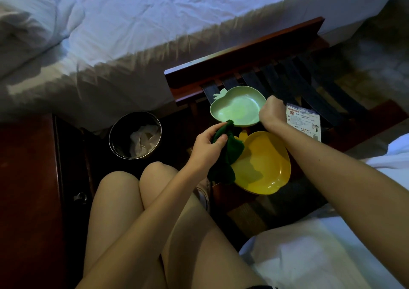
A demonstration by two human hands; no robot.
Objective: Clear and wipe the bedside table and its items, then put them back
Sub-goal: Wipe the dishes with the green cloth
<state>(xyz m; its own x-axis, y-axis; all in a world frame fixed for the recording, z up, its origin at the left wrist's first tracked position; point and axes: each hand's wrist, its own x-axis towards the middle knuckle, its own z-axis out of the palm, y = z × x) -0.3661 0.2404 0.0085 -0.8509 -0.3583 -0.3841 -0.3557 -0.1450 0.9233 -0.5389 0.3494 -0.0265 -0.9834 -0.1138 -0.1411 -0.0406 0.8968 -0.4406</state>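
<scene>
Green apple-shaped dish [236, 107]: prob. light, stiff plastic, slick inside, so hold by rim. R hand [272, 113] fingers curled on right rim; L hand [208, 144] pinches soft green cloth [228, 153].

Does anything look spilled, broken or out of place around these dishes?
Nothing looks spilled or broken. The printed card lies askew across the straps of the rack; the green cloth in the left hand hangs over the yellow dish.
</scene>
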